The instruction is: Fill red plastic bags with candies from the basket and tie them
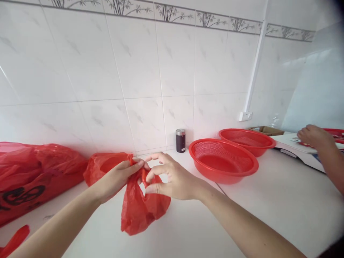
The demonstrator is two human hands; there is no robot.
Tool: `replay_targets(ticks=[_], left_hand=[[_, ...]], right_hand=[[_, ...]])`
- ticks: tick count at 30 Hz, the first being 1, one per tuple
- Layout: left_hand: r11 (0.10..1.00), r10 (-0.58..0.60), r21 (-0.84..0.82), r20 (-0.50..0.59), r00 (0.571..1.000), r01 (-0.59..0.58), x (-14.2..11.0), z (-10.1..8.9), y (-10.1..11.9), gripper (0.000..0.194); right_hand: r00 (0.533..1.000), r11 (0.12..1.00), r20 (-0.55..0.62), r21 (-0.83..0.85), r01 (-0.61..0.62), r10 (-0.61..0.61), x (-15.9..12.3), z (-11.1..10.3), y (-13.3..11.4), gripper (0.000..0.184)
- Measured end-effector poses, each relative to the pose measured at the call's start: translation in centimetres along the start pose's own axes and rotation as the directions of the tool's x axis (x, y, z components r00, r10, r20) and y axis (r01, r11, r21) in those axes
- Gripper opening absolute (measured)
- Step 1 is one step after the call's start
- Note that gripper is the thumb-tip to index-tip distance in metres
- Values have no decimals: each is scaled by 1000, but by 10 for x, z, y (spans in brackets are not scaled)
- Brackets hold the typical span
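A thin red plastic bag (pixel 135 211) hangs low over the white table, its neck bunched and twisted. My left hand (pixel 114 181) is closed on that gathered neck, thumb pressed on top. Close on the right, my right hand (pixel 174 177) has its fingers curved and apart beside a loop of the bag. Its fingertips are near the plastic; whether they touch it I cannot tell. Behind my left hand lies more red plastic (pixel 104 161), partly covered by the hand. What the bag contains is hidden.
A large red bag with black print (pixel 48 175) lies at the left. A dark steel-topped cup (pixel 180 141) stands by the tiled wall. Two red mesh basins (pixel 223 161) sit right of centre. At far right, another person's hand (pixel 315 138) is over a white scale (pixel 288 147).
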State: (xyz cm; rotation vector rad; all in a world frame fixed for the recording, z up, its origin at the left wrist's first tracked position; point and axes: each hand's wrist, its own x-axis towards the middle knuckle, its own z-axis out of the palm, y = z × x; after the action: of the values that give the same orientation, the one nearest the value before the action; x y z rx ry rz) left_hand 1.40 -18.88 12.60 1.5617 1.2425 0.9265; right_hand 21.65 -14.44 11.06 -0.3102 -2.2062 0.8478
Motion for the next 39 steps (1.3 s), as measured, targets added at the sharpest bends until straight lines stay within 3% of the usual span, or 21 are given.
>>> replay_targets(ticks=[4, 6, 8, 11, 12, 14, 16, 21, 26, 29, 31, 35, 37, 39], left_hand=[[960, 9, 278, 74, 997, -29, -2, 5, 1, 12], [919, 8, 393, 9, 1000, -11, 0, 9, -4, 17], [848, 104, 530, -117, 988, -26, 4, 15, -13, 23], [688, 391, 717, -237, 890, -112, 10, 24, -25, 25], [653, 456, 745, -244, 856, -136, 11, 26, -28, 26], [640, 501, 748, -233, 833, -176, 12, 30, -31, 26], [663, 476, 713, -166, 864, -228, 9, 29, -32, 27], [649, 356, 713, 22, 934, -265, -12, 15, -50, 65], [600, 368, 772, -33, 929, -210, -26, 11, -73, 73], [581, 418, 786, -67, 906, -210, -22, 18, -76, 75], [579, 416, 789, -68, 907, -207, -20, 20, -74, 78], [693, 292, 704, -76, 953, -156, -29, 15, -74, 57], [780, 223, 619, -147, 964, -86, -41, 8, -79, 39], [830, 139, 557, -209, 968, 2, -53, 3, -87, 31]], right_hand=[[985, 945, 27, 281, -169, 168, 2, 8, 20, 28], [961, 902, 42, 336, -272, 274, 7, 16, 37, 35], [938, 891, 7, 310, -332, 347, 10, 23, 51, 35], [934, 878, -34, 355, -321, 355, 9, 30, 61, 29], [938, 857, 1, 407, -317, 346, 8, 31, 62, 28], [940, 796, 101, 506, -331, 327, 4, 31, 62, 25], [935, 751, 156, 560, -349, 319, -1, 30, 59, 31], [948, 805, 27, 520, -284, 317, -17, 36, 49, 40], [908, 782, 59, 487, -389, 414, -27, 58, 48, 40], [910, 763, 0, 544, -349, 416, -24, 73, 46, 38], [906, 804, -72, 494, -331, 418, -22, 76, 46, 43], [876, 899, -223, 202, -387, 428, -28, 61, 63, 47], [845, 885, -264, 153, -439, 464, -36, 44, 83, 46], [785, 835, -289, 134, -534, 548, -46, 30, 109, 47]])
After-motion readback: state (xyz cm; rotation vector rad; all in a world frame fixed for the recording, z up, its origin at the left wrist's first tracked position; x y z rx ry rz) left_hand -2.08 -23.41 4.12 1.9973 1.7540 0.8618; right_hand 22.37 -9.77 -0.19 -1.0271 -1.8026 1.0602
